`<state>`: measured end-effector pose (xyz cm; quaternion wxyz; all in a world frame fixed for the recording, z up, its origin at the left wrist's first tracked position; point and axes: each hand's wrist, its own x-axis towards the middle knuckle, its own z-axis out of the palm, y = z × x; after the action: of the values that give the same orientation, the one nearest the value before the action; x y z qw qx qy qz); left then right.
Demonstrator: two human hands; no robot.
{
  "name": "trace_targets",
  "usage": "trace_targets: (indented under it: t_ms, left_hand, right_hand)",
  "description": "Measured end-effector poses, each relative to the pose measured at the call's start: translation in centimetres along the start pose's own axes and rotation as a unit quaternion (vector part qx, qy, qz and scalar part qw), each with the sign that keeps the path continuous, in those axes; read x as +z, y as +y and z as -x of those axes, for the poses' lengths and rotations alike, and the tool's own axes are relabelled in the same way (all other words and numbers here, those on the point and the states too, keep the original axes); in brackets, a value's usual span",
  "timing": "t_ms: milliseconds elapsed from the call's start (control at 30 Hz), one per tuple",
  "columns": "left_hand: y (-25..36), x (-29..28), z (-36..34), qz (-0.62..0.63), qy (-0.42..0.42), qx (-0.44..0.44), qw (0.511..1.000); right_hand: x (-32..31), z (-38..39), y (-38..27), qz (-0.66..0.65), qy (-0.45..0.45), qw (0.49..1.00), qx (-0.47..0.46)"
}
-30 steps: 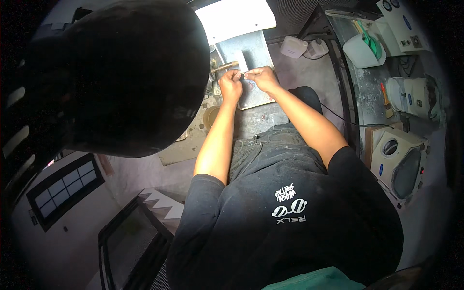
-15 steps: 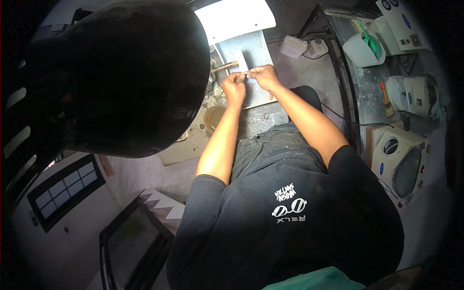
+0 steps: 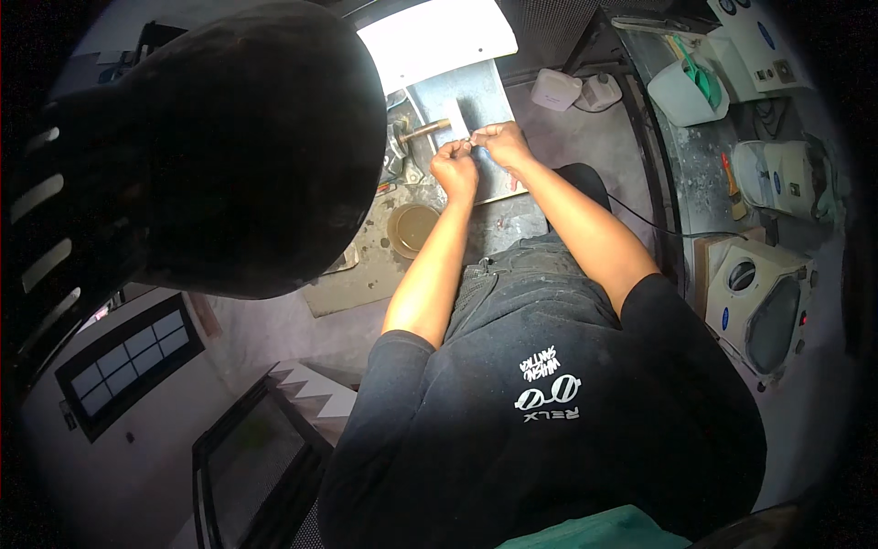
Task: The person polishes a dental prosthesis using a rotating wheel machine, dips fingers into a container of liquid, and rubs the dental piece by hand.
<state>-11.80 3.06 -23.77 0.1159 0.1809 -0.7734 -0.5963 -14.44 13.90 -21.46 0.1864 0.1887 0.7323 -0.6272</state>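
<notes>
My left hand (image 3: 455,166) and my right hand (image 3: 502,145) meet at the fingertips, both pinched closed on one small piece that is too tiny to name. They hold it right at the near edge of a narrow white wheel (image 3: 456,113). A brass-coloured shaft (image 3: 425,130) runs into this wheel from the left. Beneath and behind lies a shallow metal tray (image 3: 489,91), and a white curved guard (image 3: 448,41) stands above it. Whether the piece touches the wheel cannot be made out.
A large black lamp shade (image 3: 247,156) fills the upper left, close to my left arm. Left of my forearm sits a round bowl of brownish liquid (image 3: 413,229). Plastic jugs (image 3: 556,89) stand beyond the tray; at right, a bench (image 3: 700,183) carries a cut-open white container (image 3: 686,96) and cream-coloured machines (image 3: 764,302).
My left hand and forearm have shifted slightly right, closer to my right hand. My right hand stays nearly in place, and the pinch continues. The lamp shade appears a little further left.
</notes>
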Motion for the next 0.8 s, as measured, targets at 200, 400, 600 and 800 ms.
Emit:
trace_targets:
  t_ms: [200, 400, 600, 800]
  left_hand:
    - [-1.4, -1.2, -1.1, 0.003, -0.041, 0.004, 0.999]
    - [-0.6, -1.6, -1.0, 0.004, -0.075, 0.017, 0.997]
    - [-0.8, -2.4, -1.8, -0.048, -0.058, 0.079, 0.994]
    - [-1.3, -2.2, -2.9, -0.035, -0.089, 0.044, 0.994]
  right_hand:
    - [0.0, 1.6, -1.7, -0.012, -0.005, 1.0, 0.02]
    - [-0.3, 1.1, -0.7, 0.02, -0.012, 1.0, -0.009]
    - [0.2, 1.8, -1.6, 0.037, -0.029, 0.999, 0.002]
    - [0.3, 2.3, -2.2, 0.016, -0.028, 0.999, -0.024]
